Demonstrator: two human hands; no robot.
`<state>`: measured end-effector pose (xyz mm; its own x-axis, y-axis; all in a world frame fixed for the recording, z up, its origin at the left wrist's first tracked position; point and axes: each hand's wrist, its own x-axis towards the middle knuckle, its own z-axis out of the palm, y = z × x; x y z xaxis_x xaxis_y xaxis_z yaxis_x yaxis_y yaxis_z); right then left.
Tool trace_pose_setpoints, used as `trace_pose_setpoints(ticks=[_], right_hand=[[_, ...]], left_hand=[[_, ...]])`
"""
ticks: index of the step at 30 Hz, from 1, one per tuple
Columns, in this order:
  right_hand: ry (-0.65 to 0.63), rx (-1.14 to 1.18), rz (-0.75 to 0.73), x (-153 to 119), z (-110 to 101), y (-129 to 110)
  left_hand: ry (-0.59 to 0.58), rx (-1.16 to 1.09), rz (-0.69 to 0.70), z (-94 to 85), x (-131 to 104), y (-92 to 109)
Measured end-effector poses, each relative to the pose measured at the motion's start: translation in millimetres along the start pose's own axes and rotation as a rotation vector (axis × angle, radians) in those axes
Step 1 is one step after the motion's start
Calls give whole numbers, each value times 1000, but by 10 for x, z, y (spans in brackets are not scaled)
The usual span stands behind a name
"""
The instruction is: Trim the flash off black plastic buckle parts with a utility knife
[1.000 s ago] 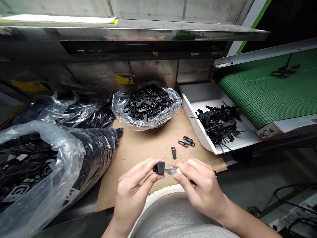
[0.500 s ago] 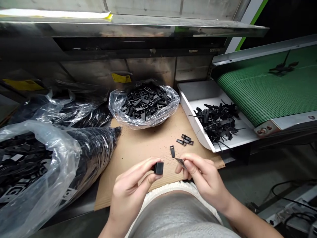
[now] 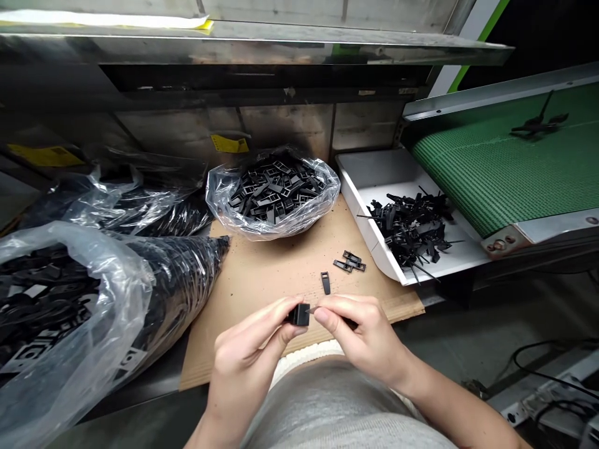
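Between the thumb and fingers of my left hand (image 3: 255,340) is a small black block-shaped part (image 3: 300,315), its squarish end facing right. My right hand (image 3: 362,327) pinches a small pointed blade (image 3: 311,310), whose tip is at the right side of the black part. Most of the blade's body is hidden by my fingers. Just beyond my hands, a single black clip (image 3: 326,283) lies on the cardboard (image 3: 262,274). Several similar black clips (image 3: 350,262) lie in a small group farther right.
A clear bag of black clips (image 3: 276,227) stands behind the cardboard. White tray (image 3: 374,246) with black scraps (image 3: 412,227) is at right, beside a green conveyor (image 3: 486,162) carrying a black piece (image 3: 538,123). Large filled bags (image 3: 173,293) are at left; a metal shelf (image 3: 281,50) runs above.
My right hand has moved left, bringing the blade from above the cardboard up to the black part. My left hand stays nearly in place, still holding the part.
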<state>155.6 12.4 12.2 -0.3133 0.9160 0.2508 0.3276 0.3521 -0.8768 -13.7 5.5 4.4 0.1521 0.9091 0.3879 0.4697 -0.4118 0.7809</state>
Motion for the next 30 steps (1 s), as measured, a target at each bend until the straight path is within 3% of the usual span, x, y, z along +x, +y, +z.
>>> trace_pose_setpoints(ticks=[3, 5, 8, 11, 13, 16, 19, 21, 26, 30], right_hand=[[-152, 57, -6, -52, 4, -27], [-160, 122, 20, -64, -8, -32], [13, 221, 144, 3, -32, 4], [34, 276, 222, 144, -32, 90], [75, 275, 233, 223, -31, 160], [206, 227, 233, 241, -44, 228], [162, 85, 128, 138, -45, 214], [167, -56, 13, 49, -25, 176], [284, -325, -257, -65, 35, 121], [297, -395, -330, -74, 50, 134]], left_hand=[[55, -10, -78, 18, 33, -29], [74, -19, -121, 36, 65, -55], [20, -59, -106, 61, 106, -91], [-13, -109, -76, 67, 122, -107], [-69, -157, -155, 56, 119, -95], [-120, -363, -379, 44, 109, -34], [-83, -652, -462, 65, 122, 50], [-32, -725, -494, 90, 144, 95], [46, -528, -582, 97, 164, 147], [86, -353, -559, 64, 125, 215]])
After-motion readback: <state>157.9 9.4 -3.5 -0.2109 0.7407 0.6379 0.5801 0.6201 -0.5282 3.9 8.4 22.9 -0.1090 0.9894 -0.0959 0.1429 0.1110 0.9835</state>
